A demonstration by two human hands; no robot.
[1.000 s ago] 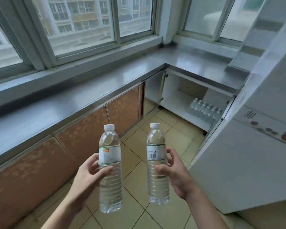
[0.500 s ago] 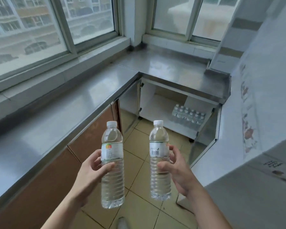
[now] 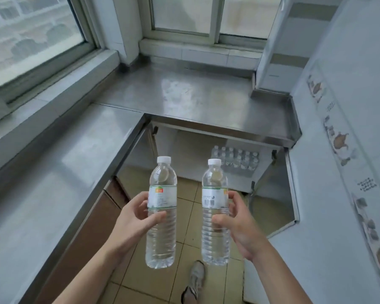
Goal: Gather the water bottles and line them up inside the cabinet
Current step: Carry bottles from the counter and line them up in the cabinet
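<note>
The L-shaped steel counter fills the left and centre of the frame, w/ 2 windows above it, one upper left and one top centre. A white appliance w/ teapot-pattern stickers takes the right side. Under the counter's far leg, centre frame, the cabinet stands open, its door swung out toward the lower right. Inside it, centre-right, you've got a cluster of water bottles standing upright, caps up; at least 10 caps show, but the pack is too small and blurred for an exact count. Below that, you hold 2 more bottles, so 2 in hand, 1 per hand. Your left hand grips the left bottle round its mid-body, thumb across the front just under the label. Your right hand grips the right bottle the same way, barcode side facing you. Both have their long axis vertical, white caps pointing to the top of the frame, bases over the tiled floor, side by side but apart. One shoe shows at bottom centre.
</note>
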